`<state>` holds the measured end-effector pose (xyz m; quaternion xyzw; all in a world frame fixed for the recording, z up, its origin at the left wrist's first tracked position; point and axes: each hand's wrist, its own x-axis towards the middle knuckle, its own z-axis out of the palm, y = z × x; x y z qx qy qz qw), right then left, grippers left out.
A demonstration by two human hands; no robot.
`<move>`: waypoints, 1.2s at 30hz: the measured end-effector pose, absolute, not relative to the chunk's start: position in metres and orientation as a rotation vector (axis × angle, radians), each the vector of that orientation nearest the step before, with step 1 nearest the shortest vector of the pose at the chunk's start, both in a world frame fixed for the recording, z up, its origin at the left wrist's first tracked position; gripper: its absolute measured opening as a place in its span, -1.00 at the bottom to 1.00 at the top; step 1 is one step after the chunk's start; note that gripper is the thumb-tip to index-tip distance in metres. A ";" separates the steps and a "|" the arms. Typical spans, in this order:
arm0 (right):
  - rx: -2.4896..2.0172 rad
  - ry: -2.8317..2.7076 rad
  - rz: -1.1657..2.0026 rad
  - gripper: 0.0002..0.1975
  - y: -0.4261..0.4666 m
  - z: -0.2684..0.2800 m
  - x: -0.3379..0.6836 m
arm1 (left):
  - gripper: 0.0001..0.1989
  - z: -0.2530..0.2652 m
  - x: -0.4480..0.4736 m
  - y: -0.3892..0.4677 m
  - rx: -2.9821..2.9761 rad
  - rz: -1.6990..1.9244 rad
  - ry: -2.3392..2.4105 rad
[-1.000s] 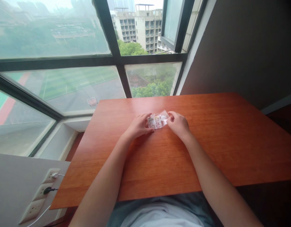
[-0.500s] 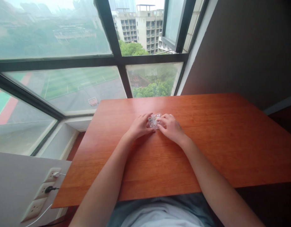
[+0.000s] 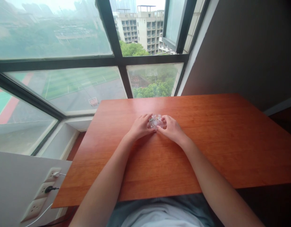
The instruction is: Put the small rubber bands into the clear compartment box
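A small clear plastic case (image 3: 156, 121) with little compartments and tiny contents lies on the reddish-brown wooden table (image 3: 164, 164). My left hand (image 3: 141, 125) is curved round the case's left side, with thumb at the near edge and fingers at the far edge. At the right side is my right hand (image 3: 170, 126), its thumb near the case's front edge and its index finger bent toward the thumb over the case. The contents are too small to name, and I cannot make out what the right fingertips hold.
Beyond the table stands a dark-framed window (image 3: 122, 61), with one pane swung outward. Wall sockets (image 3: 42, 192) with a white plug and a black plug are at the lower left. A grey wall (image 3: 235, 47) rises on the right.
My right index finger has drawn back and curled off the middle of the case, uncovering more of it. My left hand stays round the left side.
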<state>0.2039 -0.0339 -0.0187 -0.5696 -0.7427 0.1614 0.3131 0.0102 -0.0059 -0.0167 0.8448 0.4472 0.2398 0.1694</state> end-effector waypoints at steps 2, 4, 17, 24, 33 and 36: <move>-1.492 -1.927 0.451 -0.72 -0.034 -0.018 0.203 | -0.27 -0.018 0.011 -0.006 2.399 0.693 1.267; -1.429 -1.926 0.458 -0.70 -0.034 -0.017 0.203 | -0.24 -0.021 0.012 -0.005 2.384 0.715 1.262; -1.531 -1.949 0.353 -0.80 -0.031 -0.022 0.205 | -0.06 -0.019 0.004 -0.003 2.259 0.681 1.168; -1.786 -1.935 0.427 -0.75 -0.030 -0.018 0.212 | -0.04 -0.014 0.006 -0.006 2.294 0.633 1.211; -1.835 -1.955 0.356 -0.73 -0.030 -0.015 0.210 | -0.07 -0.014 0.007 -0.006 2.298 0.631 1.219; -1.878 -2.031 0.307 -0.68 -0.032 -0.012 0.207 | -0.13 -0.016 0.008 -0.006 2.328 0.634 1.226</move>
